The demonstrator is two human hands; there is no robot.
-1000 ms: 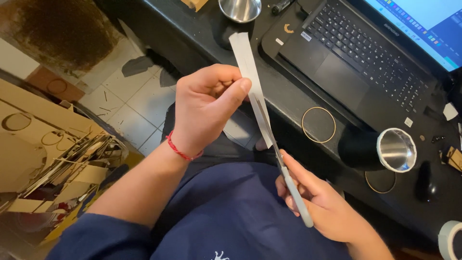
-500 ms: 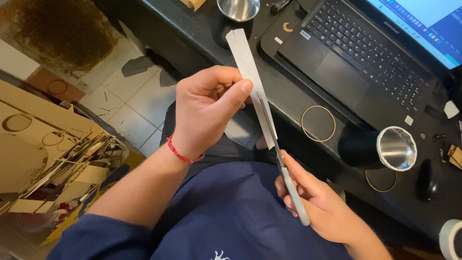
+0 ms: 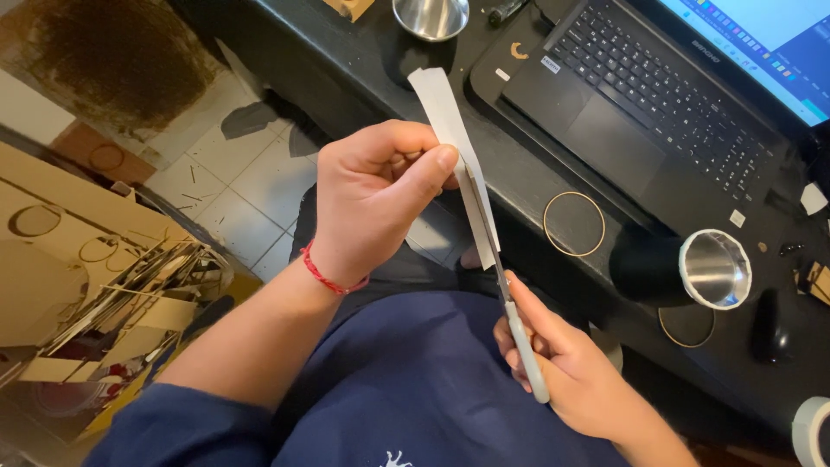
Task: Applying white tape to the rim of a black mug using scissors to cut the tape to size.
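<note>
White paper strip (image 3: 445, 117) pinched in left hand (image 3: 376, 195); right hand (image 3: 566, 376), at five o'clock, grips scissors (image 3: 510, 303), blades midway along it, upper half seemingly uncut.

A black desk (image 3: 536, 186) carries an open black laptop (image 3: 657, 112), a thin wooden ring (image 3: 574, 224) lying flat just beside the laptop's front edge, a black steel-lined tumbler (image 3: 683, 268) tipped on its side, a steel bowl (image 3: 430, 15) near the far edge, a black computer mouse (image 3: 769, 327) and a roll of tape (image 3: 811, 428) at the right corner
</note>
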